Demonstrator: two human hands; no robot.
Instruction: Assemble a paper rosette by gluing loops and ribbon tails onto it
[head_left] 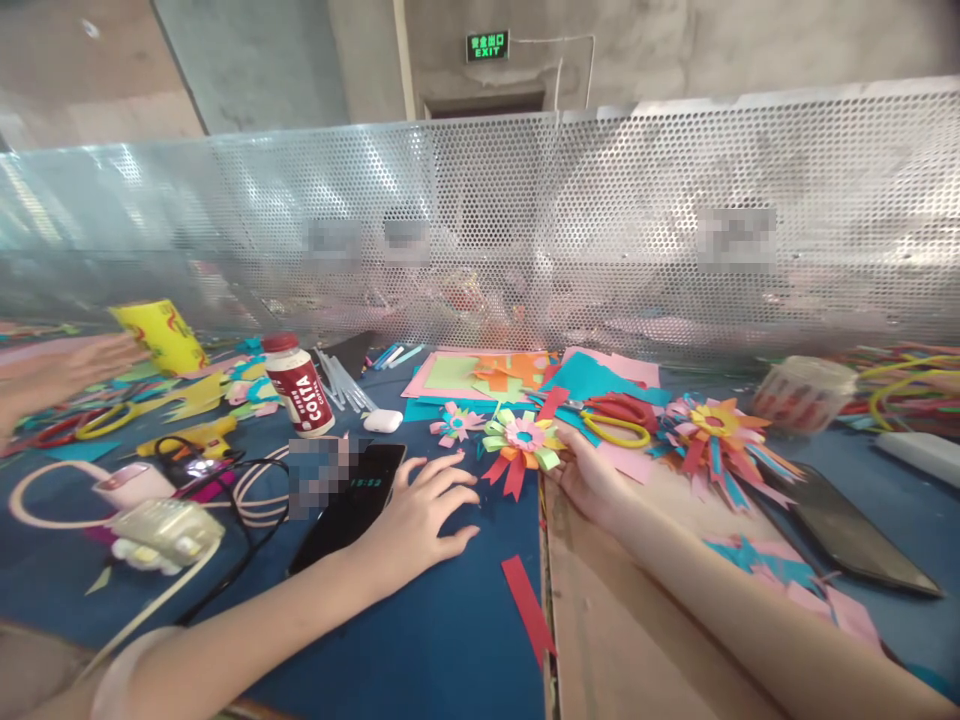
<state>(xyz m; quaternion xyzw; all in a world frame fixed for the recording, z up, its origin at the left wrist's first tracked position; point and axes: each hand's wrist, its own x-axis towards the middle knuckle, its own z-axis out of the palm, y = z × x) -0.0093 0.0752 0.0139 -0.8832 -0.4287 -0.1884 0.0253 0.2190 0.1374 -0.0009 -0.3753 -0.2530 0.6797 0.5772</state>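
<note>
My right hand [589, 475] grips the right edge of a layered paper flower [523, 440] with green, pink, blue, orange and red petals; some of its fingers are hidden under or behind the petals. Fingers spread and holding nothing, my left hand [427, 510] hovers or rests just left of the flower, beside a black phone [345, 510] with a lit clock. A smaller pink and blue paper flower [455, 425] lies behind the held one. Nearer to me is a loose red paper strip [529, 605]. A fuller multicoloured paper flower [720, 440] sits right of my right hand.
Scissors with yellow and red handles [619, 425] lie by stacked coloured paper [442, 375]. At left are a Costa bottle [298, 390], a yellow glue gun [191, 437], cables and a power plug [169, 535]. Another person's hand [75, 370] is beside a yellow roll [161, 337]. A perforated metal screen [480, 200] stands behind.
</note>
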